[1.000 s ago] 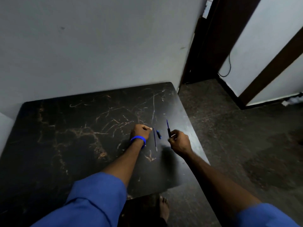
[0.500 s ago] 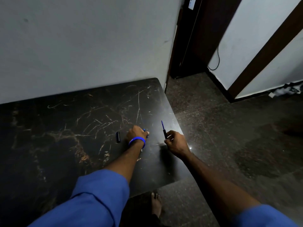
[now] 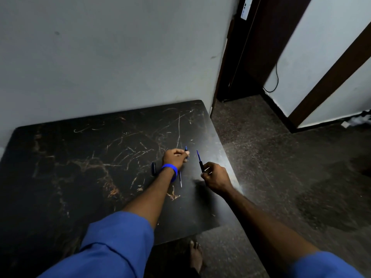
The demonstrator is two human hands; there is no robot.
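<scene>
My left hand [image 3: 175,157], with a blue band on its wrist, pinches a small blue pen piece [image 3: 186,148] just above the black marble-patterned table [image 3: 84,167]. My right hand [image 3: 215,176] grips a slim pen part [image 3: 200,162], dark at the bottom and blue at the tip, pointing up and away from me. A thin pen refill [image 3: 180,179] lies on the table between my two hands. A dark pen cap [image 3: 153,168] lies on the table just left of my left wrist.
The table stands against a pale wall [image 3: 100,57]; its right edge runs just right of my right hand. Dark speckled floor [image 3: 291,177] lies beyond, with a dark door frame [image 3: 251,47] at the back. A bare foot [image 3: 195,255] shows below the table's front edge.
My left hand has lifted the small blue piece off the table next to the refill. The right hand still holds its pen part upright. The camera has swung left and back.
</scene>
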